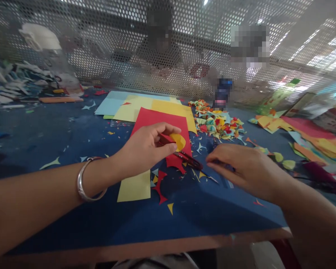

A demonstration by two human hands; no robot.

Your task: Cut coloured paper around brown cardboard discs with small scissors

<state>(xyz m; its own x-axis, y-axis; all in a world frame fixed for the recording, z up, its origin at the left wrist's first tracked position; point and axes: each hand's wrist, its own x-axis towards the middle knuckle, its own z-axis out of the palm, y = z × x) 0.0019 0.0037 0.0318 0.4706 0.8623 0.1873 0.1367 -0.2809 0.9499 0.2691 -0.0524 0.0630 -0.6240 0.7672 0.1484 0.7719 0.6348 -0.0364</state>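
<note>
My left hand [154, 145], with a silver bangle on its wrist, pinches a small rounded piece of yellow paper [179, 142] between thumb and fingers. Beneath that hand lies a sheet of red paper [162, 118]. A slim dark tool [192, 161], its kind unclear, rests beside the fingertips, near a thin pen-like stick [211, 179] with a pale tip. To the right, my right hand [235, 162] has thumb and forefinger brought together; anything in them is too small or hidden to name. Red paper offcuts [161, 188] and a pale yellow strip [134, 188] lie below.
A heap of small coloured paper pieces [217, 123] sits beyond my right hand. Stacked coloured sheets [319, 134] lie far right. A clear bottle with a white lid [58, 59] stands back left. A perforated screen [114, 45] rises behind the blue tabletop [72, 220], with people beyond it.
</note>
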